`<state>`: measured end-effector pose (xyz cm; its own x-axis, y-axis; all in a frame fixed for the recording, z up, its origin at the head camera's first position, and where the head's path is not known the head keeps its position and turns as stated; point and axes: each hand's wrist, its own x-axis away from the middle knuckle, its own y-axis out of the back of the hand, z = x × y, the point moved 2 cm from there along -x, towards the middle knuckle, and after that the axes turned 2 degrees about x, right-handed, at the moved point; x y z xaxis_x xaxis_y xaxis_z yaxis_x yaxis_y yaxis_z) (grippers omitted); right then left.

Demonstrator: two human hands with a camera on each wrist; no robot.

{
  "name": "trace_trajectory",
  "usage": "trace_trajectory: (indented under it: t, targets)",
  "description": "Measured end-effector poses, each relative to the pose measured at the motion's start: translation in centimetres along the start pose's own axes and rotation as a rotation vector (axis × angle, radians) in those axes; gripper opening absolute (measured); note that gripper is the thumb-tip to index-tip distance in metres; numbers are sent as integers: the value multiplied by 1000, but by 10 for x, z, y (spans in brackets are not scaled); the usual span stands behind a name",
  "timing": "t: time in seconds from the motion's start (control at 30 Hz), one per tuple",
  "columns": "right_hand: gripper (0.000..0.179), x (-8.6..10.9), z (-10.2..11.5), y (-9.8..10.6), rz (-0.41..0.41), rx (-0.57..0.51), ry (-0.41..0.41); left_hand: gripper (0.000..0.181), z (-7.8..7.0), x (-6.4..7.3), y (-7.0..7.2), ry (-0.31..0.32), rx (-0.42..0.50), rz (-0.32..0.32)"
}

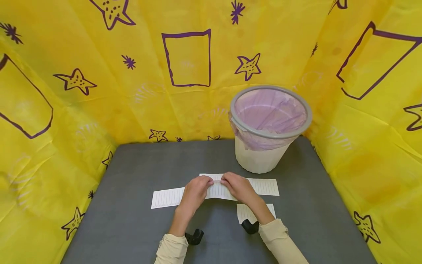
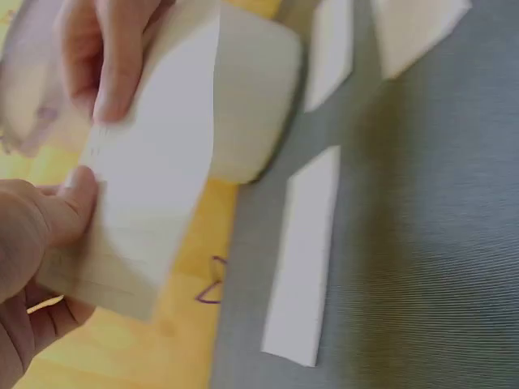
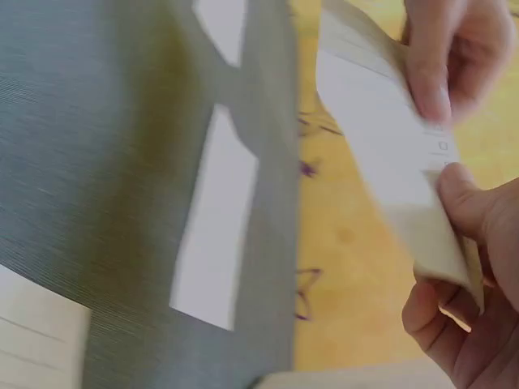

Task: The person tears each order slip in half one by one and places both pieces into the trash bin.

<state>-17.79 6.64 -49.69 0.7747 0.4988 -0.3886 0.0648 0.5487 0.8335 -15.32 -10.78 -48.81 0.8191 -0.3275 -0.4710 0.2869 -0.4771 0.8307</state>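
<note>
In the head view, my left hand and right hand pinch the upper edge of a lined sheet of paper, thumbs close together near its middle. The sheet is raised and bows a little between them. In the left wrist view the held sheet slants, with the thumbs on its near face; in the right wrist view small printed boxes show along the edge of the sheet. Lined paper strips lie on the table to the left and right of the hands. A shorter lined piece lies below my right wrist.
A pale waste bin with a grey rim and purple liner stands at the back right of the dark grey table. Yellow patterned cloth encloses the back and sides. Black wrist mounts sit by both forearms.
</note>
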Motion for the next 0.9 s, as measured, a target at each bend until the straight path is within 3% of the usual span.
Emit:
trace_trajectory:
  t: [0.3,0.43,0.5,0.67,0.77,0.9]
  targets:
    - [6,-21,1,33,-61,-51,95,9,-8,-21,18,-16,40,-46]
    - [8,-41,3,53,-43,-108,136,9,-9,-42,34,3,110,-30]
    - [10,-55,5,69,-7,-185,112,13,-9,-58,47,61,214,21]
    - [16,-82,12,108,98,-333,-16,21,-9,-93,88,247,488,218]
    - [17,-91,16,126,157,-372,-60,23,-12,-106,107,267,540,297]
    - [23,-96,16,138,243,-449,-153,25,-14,-115,114,271,540,327]
